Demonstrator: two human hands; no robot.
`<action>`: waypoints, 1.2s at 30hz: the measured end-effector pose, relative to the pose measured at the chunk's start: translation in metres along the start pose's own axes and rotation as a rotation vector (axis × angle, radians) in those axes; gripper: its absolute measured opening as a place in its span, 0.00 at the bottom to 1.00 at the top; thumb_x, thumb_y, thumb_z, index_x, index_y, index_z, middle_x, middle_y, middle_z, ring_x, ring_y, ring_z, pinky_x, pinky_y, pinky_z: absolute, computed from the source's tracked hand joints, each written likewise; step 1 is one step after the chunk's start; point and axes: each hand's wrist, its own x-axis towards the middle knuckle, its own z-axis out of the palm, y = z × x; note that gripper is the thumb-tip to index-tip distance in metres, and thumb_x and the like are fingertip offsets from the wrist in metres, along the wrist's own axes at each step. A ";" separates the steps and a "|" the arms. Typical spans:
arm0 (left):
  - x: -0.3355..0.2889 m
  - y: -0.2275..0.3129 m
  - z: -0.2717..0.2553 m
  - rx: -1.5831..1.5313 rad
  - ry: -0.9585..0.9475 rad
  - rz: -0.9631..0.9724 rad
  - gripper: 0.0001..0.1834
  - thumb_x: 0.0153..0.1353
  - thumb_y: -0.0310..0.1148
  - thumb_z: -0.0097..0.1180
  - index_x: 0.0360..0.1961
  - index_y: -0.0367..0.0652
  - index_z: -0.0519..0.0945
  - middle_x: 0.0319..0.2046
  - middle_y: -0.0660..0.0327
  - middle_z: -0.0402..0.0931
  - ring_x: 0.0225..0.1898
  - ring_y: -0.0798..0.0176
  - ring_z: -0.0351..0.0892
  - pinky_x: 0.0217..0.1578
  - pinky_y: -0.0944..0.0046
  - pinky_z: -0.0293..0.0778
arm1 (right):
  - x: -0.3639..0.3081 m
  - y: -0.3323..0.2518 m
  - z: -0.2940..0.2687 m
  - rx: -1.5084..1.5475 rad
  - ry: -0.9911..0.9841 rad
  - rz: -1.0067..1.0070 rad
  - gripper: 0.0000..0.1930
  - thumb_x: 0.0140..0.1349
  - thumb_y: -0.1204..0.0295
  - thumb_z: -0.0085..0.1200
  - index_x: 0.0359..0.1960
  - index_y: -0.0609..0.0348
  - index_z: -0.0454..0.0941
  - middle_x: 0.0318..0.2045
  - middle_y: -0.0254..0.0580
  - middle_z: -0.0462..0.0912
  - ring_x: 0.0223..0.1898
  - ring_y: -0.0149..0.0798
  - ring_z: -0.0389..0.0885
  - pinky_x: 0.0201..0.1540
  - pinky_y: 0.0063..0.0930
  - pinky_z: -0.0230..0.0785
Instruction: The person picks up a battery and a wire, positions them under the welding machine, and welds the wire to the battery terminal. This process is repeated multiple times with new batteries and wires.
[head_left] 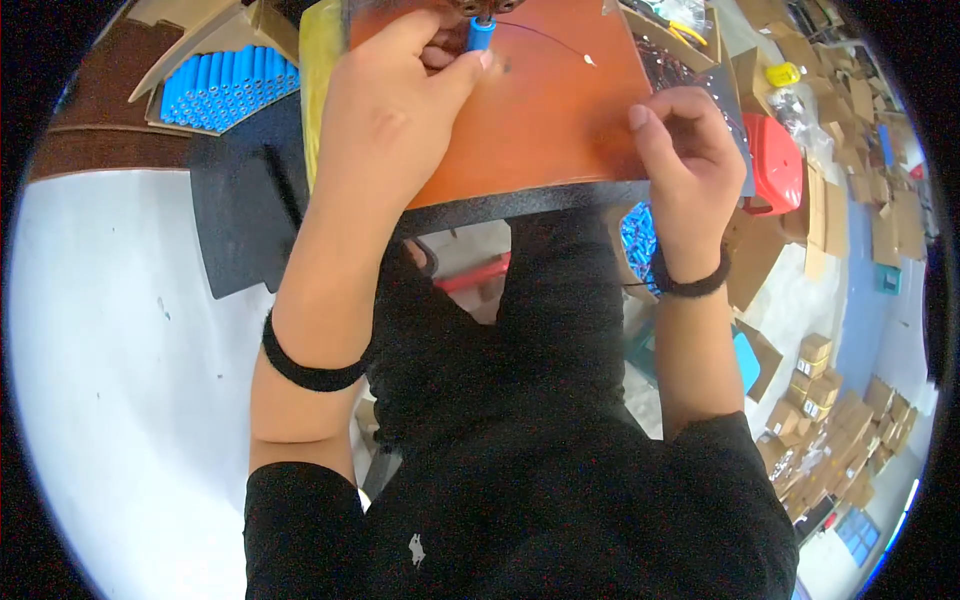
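Observation:
My left hand (405, 95) reaches to the far edge of an orange board (560, 130) and pinches a blue cylindrical battery cell (481, 36) between thumb and fingers. The cell stands upright under a dark metal fixture (487, 7) at the top of the view. From beside its top a thin dark wire (545, 38) runs right across the board to a small white end. Over the board's right edge is my right hand (697, 150), its fingers curled in with the thumb close to the index finger. Whatever they may hold is too small to make out. Dark wires (672, 72) lie just beyond it.
An open carton of blue cells (228, 88) stands at the left, beside a yellow strip (322, 70). Yellow-handled pliers (688, 33) lie at the far right. Below the right side are a red stool (772, 165) and a container of blue pieces (638, 240). Cardboard boxes fill the right.

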 end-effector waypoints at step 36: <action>-0.009 -0.015 -0.009 -0.290 -0.175 0.183 0.16 0.57 0.32 0.62 0.45 0.35 0.77 0.26 0.61 0.73 0.28 0.69 0.70 0.32 0.68 0.69 | 0.032 -0.021 0.015 0.184 -0.201 0.120 0.05 0.60 0.77 0.57 0.36 0.63 0.77 0.31 0.27 0.78 0.33 0.20 0.73 0.37 0.16 0.66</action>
